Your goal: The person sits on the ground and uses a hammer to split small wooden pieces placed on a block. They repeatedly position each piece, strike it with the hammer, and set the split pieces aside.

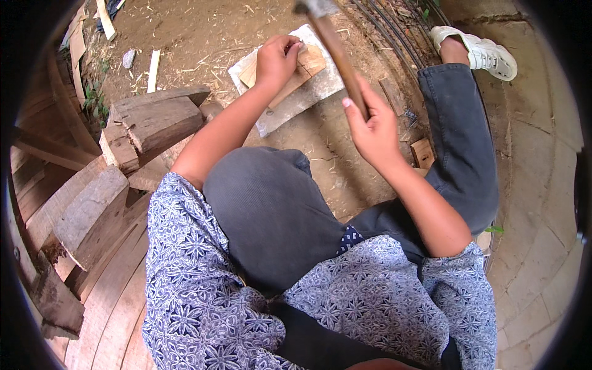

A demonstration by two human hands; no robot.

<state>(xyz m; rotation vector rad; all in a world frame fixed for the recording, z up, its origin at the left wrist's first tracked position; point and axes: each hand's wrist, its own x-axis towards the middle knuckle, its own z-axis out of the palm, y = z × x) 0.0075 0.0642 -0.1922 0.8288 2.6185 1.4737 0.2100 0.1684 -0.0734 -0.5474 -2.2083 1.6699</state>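
My right hand (376, 126) is closed round the wooden handle of a hammer (340, 58). The hammer's metal head is raised at the top edge of the view, slightly blurred. My left hand (276, 61) is pinched, thumb against fingers, above light wooden pieces (313, 60). Whatever sits between those fingertips is too small to make out. The wooden pieces lie crosswise on a pale, flat slab (271, 123) on the ground, partly covered by my left hand and forearm.
Stacked timber blocks (92, 209) and boards fill the left side. Wood strips (153, 71) and shavings litter the dirt. Dark cables (394, 31) run past the slab's right. A small wood block (422, 153) lies by my right leg. Paving (530, 185) borders the right.
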